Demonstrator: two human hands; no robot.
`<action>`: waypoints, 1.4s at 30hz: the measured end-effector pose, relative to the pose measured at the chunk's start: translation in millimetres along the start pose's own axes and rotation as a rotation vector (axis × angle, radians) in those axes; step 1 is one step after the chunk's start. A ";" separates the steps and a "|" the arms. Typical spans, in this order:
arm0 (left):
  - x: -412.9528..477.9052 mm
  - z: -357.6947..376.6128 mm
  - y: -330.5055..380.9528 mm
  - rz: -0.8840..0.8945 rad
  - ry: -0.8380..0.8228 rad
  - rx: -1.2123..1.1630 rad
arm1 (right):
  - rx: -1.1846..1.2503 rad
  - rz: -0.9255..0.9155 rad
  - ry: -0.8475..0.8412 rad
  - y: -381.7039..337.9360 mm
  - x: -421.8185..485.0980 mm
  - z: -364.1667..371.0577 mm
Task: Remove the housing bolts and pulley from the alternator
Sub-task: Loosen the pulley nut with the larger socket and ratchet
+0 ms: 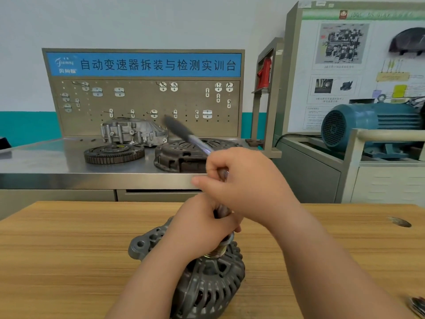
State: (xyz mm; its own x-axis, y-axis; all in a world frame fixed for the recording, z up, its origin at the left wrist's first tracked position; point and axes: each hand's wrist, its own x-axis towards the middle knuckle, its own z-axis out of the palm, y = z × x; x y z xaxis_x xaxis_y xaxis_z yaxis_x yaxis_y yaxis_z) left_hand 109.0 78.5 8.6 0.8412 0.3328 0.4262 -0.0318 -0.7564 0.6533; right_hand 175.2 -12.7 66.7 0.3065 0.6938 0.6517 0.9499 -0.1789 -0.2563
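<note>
Wooden table (69, 249) is filling the foreground, with the alternator (211, 284) sitting on it at 6 o'clock, pulley (217, 250) facing up. Left hand (202, 224) is wrapping its fingers around the tool's upright shaft just above the pulley. Right hand (243, 180) is sitting directly above it at 12 o'clock, clamping the wrench (181, 131), whose blurred handle is pointing toward 10 o'clock. Both hands are stacked close together. Whether the socket is seated on the nut, cannot tell: hidden by the left hand. Behind, the steel bench (46, 162) is carrying 1 flywheel (113, 153) at 10 o'clock, 1 clutch cover (177, 155) beside it and 1 metal housing (133, 132) behind them. Blue motor (368, 120) is sitting at 2 o'clock.
</note>
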 end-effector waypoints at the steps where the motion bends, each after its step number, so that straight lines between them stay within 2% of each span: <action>1: 0.0 -0.3 -1.1 0.013 0.004 0.001 | 0.138 -0.075 -0.044 4.2 -0.8 -4.1; 4: -1.0 -0.5 -3.4 0.013 -0.009 -0.040 | 0.453 -0.254 -0.205 15.9 -4.1 -13.7; 7: -3.4 -1.8 -2.2 0.026 -0.014 -0.032 | 0.463 -0.255 -0.198 13.0 -4.0 -14.1; 9: -3.2 -2.1 0.4 0.015 -0.017 -0.030 | 0.351 -0.148 -0.084 7.1 -4.4 -6.0; 12: -3.5 -1.8 4.7 -0.038 -0.003 0.017 | -0.023 0.099 0.070 -9.9 -4.4 8.0; 14: -2.8 -1.3 4.5 -0.049 -0.003 0.050 | -0.201 0.222 0.099 -14.3 -1.3 12.1; 17: -1.5 -1.1 3.8 -0.058 -0.010 0.027 | -0.284 0.221 0.072 -13.6 3.4 10.9; 20: -1.1 0.3 2.1 -0.055 -0.010 -0.006 | -0.189 0.101 0.010 -9.4 -2.3 5.5; 24: -1.8 -2.1 -1.6 -0.013 -0.040 -0.062 | 0.257 -0.139 -0.119 4.9 -8.2 -10.4; 26: -2.4 -2.7 -1.3 0.002 -0.047 -0.069 | 0.404 -0.248 -0.220 11.6 -9.0 -18.3; 28: -3.1 -2.5 -1.0 -0.005 -0.054 -0.066 | 0.475 -0.283 -0.273 12.2 -8.7 -20.6; 30: -4.1 -2.3 0.8 -0.008 -0.053 -0.045 | 0.487 -0.236 -0.213 9.8 -9.1 -17.5; 32: -3.9 -2.4 3.6 -0.014 -0.039 -0.020 | 0.405 -0.114 -0.077 4.3 -10.3 -8.6; 34: -2.9 -2.4 3.9 -0.029 -0.018 0.012 | 0.167 0.032 0.044 -6.6 -10.3 1.3; 37: -2.4 -2.1 0.9 -0.065 0.006 0.079 | -0.199 0.207 0.126 -16.4 -7.4 12.0; 40: -1.4 -0.7 0.2 -0.045 0.013 0.112 | -0.276 0.237 0.158 -12.7 -5.0 15.3; 42: -1.0 -0.7 2.1 -0.034 -0.010 0.088 | -0.186 0.169 0.150 -7.9 -5.8 12.7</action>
State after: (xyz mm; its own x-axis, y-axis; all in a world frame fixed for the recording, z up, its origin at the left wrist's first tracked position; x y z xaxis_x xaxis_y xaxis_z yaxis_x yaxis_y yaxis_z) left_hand 107.7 77.0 10.0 0.8466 0.3537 0.3976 0.0443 -0.7914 0.6097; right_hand 165.1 -6.4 55.9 0.4540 0.5345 0.7129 0.8751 -0.4178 -0.2441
